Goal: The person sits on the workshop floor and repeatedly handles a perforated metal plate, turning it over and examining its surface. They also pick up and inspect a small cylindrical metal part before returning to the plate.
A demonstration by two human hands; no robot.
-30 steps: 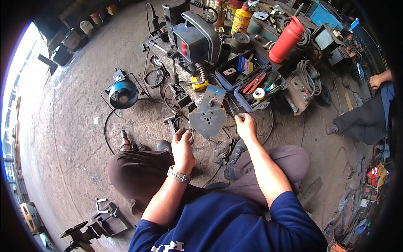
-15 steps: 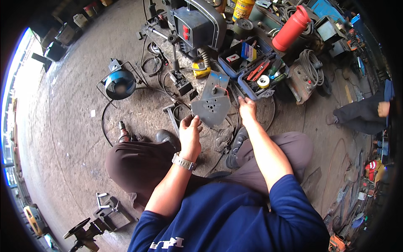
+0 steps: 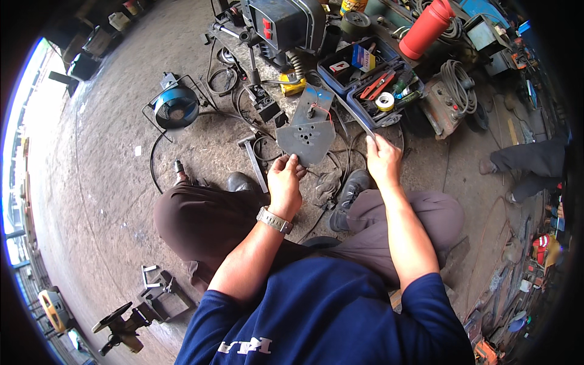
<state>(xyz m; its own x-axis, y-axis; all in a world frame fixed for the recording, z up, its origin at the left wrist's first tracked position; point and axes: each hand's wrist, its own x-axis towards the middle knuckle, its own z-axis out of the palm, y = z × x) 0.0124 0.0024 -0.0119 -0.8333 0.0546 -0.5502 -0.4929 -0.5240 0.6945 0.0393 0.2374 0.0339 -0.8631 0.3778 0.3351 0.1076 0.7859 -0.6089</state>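
Note:
My left hand is closed at the near edge of a flat grey metal plate, thumb and fingers pinching its rim. The plate has a rounded near side and a cluster of small holes. Beyond it lies a second flat metal piece with a bluish far end, a small dark fitting and a red wire on it. My right hand is closed on a long thin metal strip, which slants away to the far left beside the toolbox. Its exact kind I cannot make out.
An open blue toolbox holds pliers, tape and small boxes. A dark machine stands at the back, with a blue round lamp-like unit left. Cables and an angled metal bar lie nearby. Another person's legs show at right.
My right hand has moved right and drawn the strip out from beside the toolbox. My left hand has shifted right along the plate's near edge. The view has also shifted slightly.

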